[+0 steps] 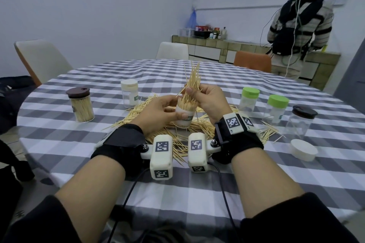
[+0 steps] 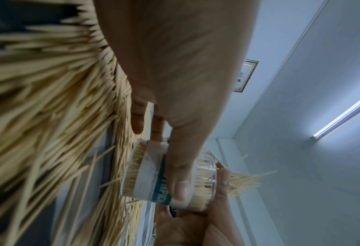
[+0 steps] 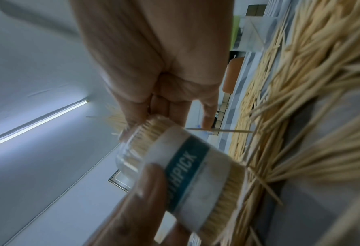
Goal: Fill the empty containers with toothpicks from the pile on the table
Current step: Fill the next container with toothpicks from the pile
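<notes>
Checked tablecloth over a round table; a person stands at the far counter.

Far left: brown-lidded jar, full and closed. Next: white-lidded jar, seemingly empty.

Centre: pile of loose toothpicks. Over it, left hand, fingers and thumb curled round the open jar, already packed tight. Right hand pinches a bunch standing in the jar mouth, tips fanned upward.

Right: two green-lidded jars, a black-lidded jar, a loose white lid.

Risks, judged: forcing the bunch into so little room could splay or snap sticks; strays would drop back onto the pile; the fanned tips may block the lid.
</notes>
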